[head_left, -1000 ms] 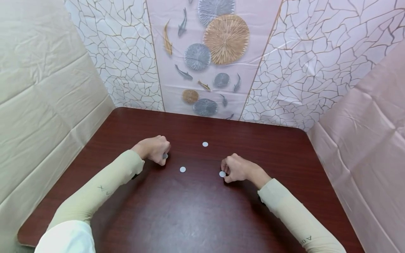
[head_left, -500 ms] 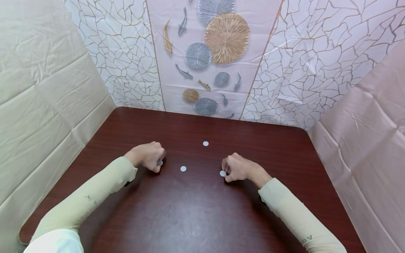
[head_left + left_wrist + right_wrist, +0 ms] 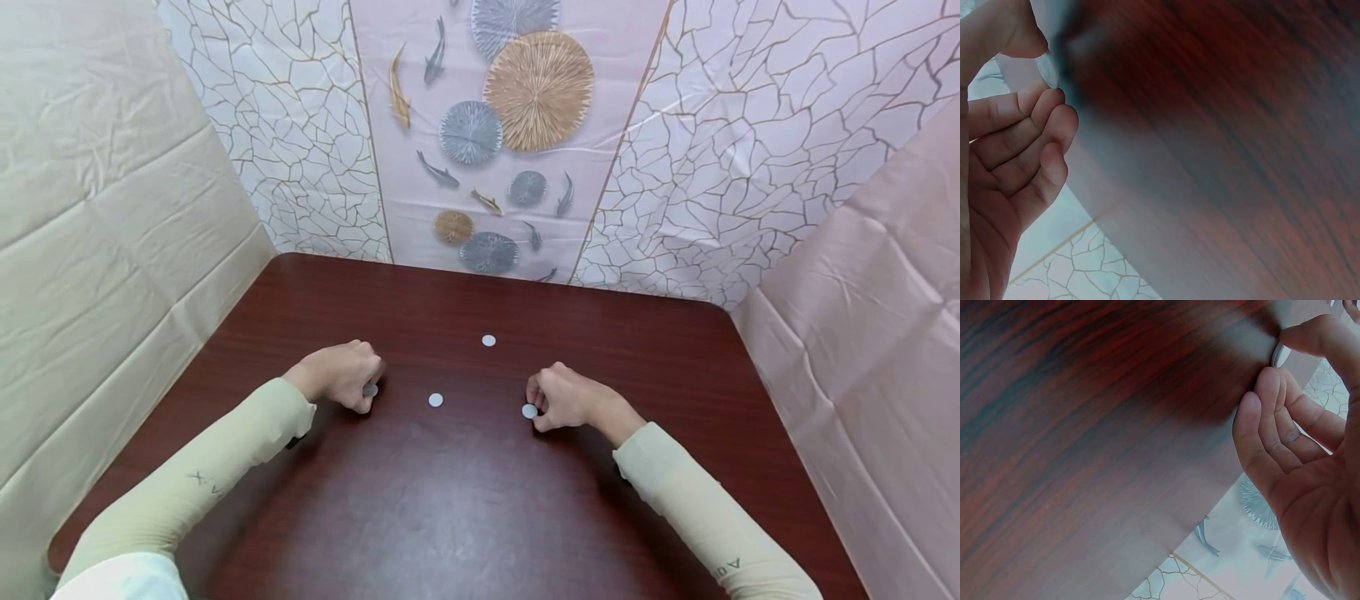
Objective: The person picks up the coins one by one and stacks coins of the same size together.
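My left hand [image 3: 339, 372] pinches a small white disc [image 3: 370, 390] between thumb and fingers, low over the dark red-brown table. In the left wrist view that disc [image 3: 1049, 70] stands on edge by the thumb tip, the other fingers curled below. Further right, my right hand [image 3: 567, 397] grips another white disc [image 3: 529, 412] at the table surface. The right wrist view has this disc [image 3: 1280, 355] between the thumb and a fingertip. Two more discs lie flat between the hands: a nearer one [image 3: 436, 400] and a farther one [image 3: 489, 341].
The wooden table [image 3: 450, 500] has rounded far corners. Behind it hangs a patterned cloth [image 3: 480, 208] with printed fish and round shapes. Plain pale cloth hangs along the left side [image 3: 97, 250] and the right side [image 3: 862, 333].
The left hand has moved left and nearer to me, carrying its disc along. My right hand and the two loose discs have stayed in place.
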`<state>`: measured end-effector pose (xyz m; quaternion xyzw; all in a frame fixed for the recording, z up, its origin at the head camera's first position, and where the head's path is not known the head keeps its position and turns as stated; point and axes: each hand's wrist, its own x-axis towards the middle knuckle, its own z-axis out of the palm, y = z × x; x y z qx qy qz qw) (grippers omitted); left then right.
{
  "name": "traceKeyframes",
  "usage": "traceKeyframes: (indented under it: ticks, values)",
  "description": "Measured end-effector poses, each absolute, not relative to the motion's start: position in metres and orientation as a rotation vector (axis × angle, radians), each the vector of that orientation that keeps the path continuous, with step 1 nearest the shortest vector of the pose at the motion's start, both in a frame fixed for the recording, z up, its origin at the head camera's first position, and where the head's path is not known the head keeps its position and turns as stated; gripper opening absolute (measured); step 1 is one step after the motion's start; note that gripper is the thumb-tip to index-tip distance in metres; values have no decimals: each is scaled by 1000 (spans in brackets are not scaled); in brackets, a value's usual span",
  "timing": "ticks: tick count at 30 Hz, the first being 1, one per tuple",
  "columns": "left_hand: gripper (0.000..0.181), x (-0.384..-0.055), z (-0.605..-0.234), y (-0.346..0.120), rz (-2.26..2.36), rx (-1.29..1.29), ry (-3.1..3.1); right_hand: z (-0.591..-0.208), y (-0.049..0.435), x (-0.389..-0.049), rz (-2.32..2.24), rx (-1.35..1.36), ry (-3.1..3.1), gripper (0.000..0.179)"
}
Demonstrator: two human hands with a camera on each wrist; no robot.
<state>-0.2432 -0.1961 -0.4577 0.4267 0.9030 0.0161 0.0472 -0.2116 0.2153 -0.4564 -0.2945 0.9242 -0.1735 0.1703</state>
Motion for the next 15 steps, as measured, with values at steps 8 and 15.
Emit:
traceKeyframes:
  ticks: [8,15]
  values:
    - [27,-241,-459,-204,76,1282,2749,-456,214,-211,-486,-848,2624,20]
    - [27,-243,-460,-208,106,1291,2752,-456,214,-212,-472,-816,2623,20]
